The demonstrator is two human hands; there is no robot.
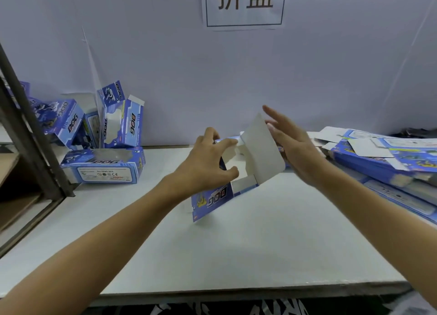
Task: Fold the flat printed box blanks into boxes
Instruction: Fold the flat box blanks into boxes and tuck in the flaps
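Note:
A blue printed box blank [246, 172] marked DOG is half opened and tilted above the white table [236, 243], its white inside facing me. My left hand [208, 163] grips its left side, with fingers curled over the top edge and thumb at the window cut-out. Straight fingers of my right hand [295, 149] press against the back of a raised white flap [262, 146] on the right. A stack of flat blanks [383, 163] lies at the right.
Several folded DOG boxes [101, 144] are heaped at the back left against the pale wall. A dark metal shelf frame [30, 134] stands at the left edge. A paper sign [243, 4] hangs on the wall above.

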